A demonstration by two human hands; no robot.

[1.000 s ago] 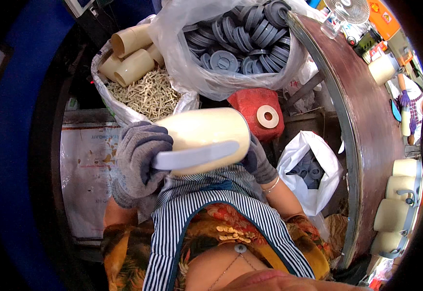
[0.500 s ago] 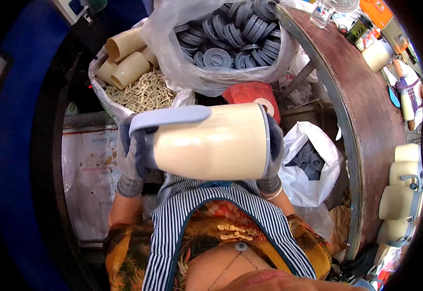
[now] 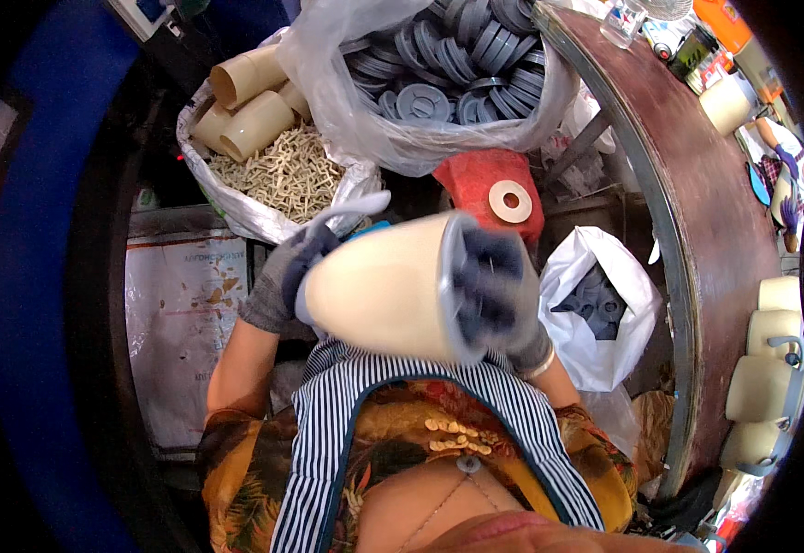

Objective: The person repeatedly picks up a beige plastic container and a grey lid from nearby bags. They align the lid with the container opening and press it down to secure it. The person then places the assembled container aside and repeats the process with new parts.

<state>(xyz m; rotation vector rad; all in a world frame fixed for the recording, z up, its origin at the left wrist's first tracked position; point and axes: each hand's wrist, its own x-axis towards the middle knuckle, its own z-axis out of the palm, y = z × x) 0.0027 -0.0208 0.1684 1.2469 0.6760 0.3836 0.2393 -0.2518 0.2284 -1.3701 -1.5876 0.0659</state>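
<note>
A cream jug (image 3: 374,295) with a grey rim and a grey handle (image 3: 356,212) lies sideways in front of my apron. My left hand (image 3: 282,286), in a grey and dark-blue glove, is closed around its narrower end, beside the handle. At the wide grey-rimmed end, my gloved right hand (image 3: 494,286) grips with its fingers bent against the end; motion blurs them. The palm of the right hand and part of the jug's end are hidden.
Ahead, a clear bag (image 3: 402,152) holds grey round lids. Left of it, a white sack (image 3: 236,212) holds cream cylinders and small beige pieces. A red bag (image 3: 476,184) and a white bag of grey parts (image 3: 628,341) lie rightward. Several jugs stand along the brown table (image 3: 646,138).
The jug has tilted, with its wide end turned toward me and its handle rolled to the far side. My right hand's fingers now show across the wide end.
</note>
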